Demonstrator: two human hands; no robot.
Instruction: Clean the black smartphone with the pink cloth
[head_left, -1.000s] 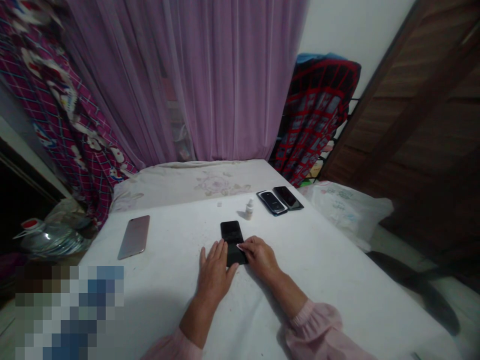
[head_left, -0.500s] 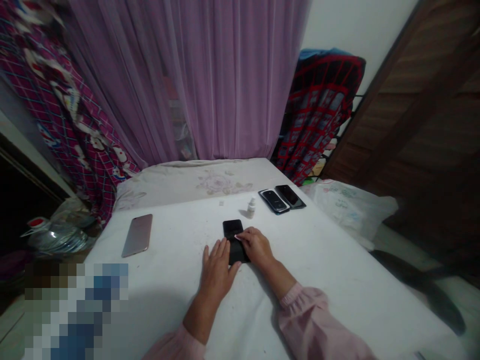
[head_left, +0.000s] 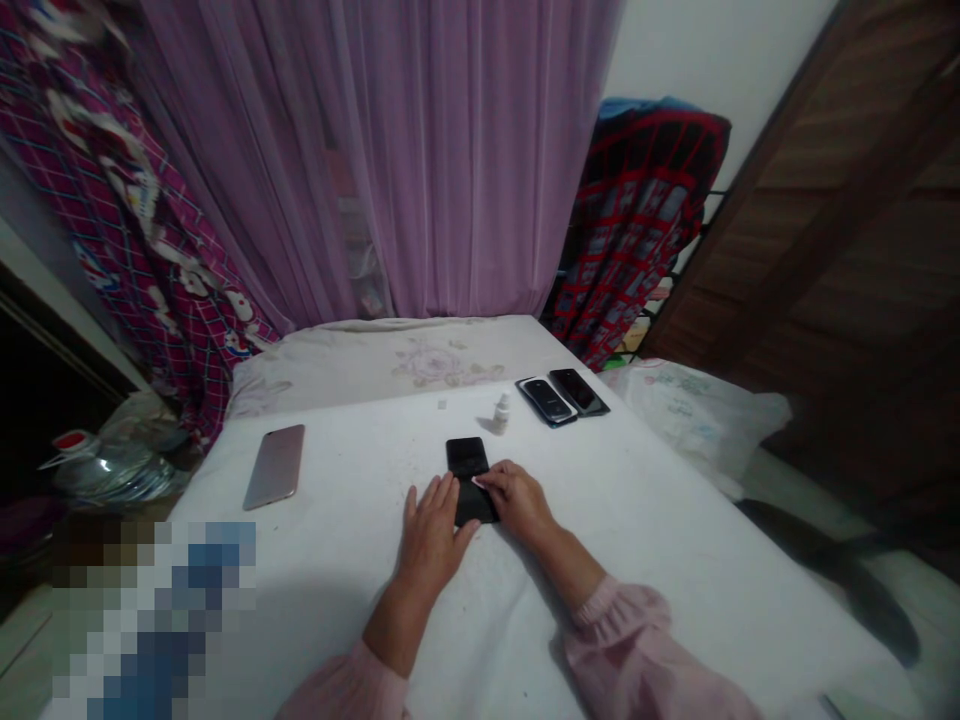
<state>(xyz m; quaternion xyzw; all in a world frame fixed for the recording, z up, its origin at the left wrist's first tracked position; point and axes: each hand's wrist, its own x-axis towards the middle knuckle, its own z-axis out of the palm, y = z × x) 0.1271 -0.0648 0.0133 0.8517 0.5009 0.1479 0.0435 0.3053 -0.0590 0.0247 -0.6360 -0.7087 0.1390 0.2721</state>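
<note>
A black phone-like object [head_left: 466, 456] lies on the white-covered table in front of me. Its far part is glossy, its near part duller, with a dark line across the middle. My left hand [head_left: 431, 525] rests along its left edge, open, fingers stretched out and thumb at the near edge. Between the closed fingertips of my right hand [head_left: 519, 502] is a small white piece [head_left: 478, 483], perhaps a pad or wipe, pressed to the object near that line. Just beyond stands a small white bottle [head_left: 501, 415].
A rose-gold phone [head_left: 275, 467] lies to the left. Two dark phones, one with a silver rim [head_left: 549, 400] and one black [head_left: 579, 391], lie at the back right. A tiny pale square [head_left: 442, 405] sits farther back. A plastic bag [head_left: 694, 420] is beyond the right edge.
My right hand has shifted slightly right and toward me, drawing the white piece a short way over the black object. My left hand stays nearly in place.
</note>
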